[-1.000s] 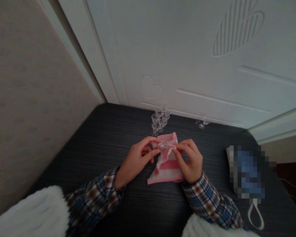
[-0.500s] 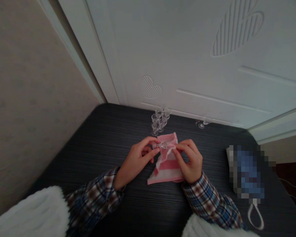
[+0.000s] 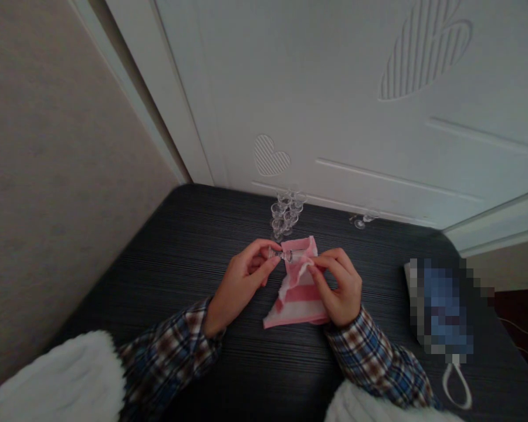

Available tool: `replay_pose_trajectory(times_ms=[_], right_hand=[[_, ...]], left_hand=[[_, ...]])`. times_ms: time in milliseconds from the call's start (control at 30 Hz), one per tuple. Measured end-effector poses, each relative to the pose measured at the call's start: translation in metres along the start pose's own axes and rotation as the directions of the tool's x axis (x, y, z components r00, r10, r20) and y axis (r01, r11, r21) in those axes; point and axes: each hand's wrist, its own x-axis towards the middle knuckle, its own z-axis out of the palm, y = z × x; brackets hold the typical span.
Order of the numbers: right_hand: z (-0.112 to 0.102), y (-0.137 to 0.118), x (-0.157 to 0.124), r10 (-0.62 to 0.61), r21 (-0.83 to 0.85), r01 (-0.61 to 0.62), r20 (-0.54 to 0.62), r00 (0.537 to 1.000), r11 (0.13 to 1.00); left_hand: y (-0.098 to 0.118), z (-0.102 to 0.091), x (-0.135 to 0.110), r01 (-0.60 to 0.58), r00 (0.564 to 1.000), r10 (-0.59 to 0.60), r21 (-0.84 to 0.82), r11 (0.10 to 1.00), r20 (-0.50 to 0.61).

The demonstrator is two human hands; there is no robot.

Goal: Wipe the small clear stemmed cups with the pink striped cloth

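Observation:
Between the fingertips of my left hand is a small clear stemmed glass, lying on its side in the air. One end of the glass reaches over a pink and white striped cloth. My right hand pinches the upper right edge of this cloth with thumb and fingers. The cloth's lower part spreads toward the dark tabletop, its left edge crumpled. Just beyond my hands stands a tight cluster of small stemmed glasses.
The dark wood-grain table meets a white panel with heart reliefs at the back. Near it, at right, is another small glass. A blurred blue item with a white strap loop lies at the right.
My left hand has drawn the glass slightly left, away from the folded cloth edge. My right hand and the cloth have hardly moved.

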Motion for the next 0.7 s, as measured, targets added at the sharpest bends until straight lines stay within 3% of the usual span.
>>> replay_pose_trajectory(times_ms=[267,700], right_hand=[[-0.002,0.003,-0.001,0.033,-0.027,-0.035,-0.056,0.998,0.999],[0.002,0.004,-0.002,0.045,-0.024,-0.045,-0.014,0.999,0.999]], left_hand=[[-0.004,0.000,0.003,0.005,1.000,-0.005,0.005,1.000,-0.023],[-0.008,0.002,0.003,-0.034,0.999,0.033,0.100,0.994,0.013]])
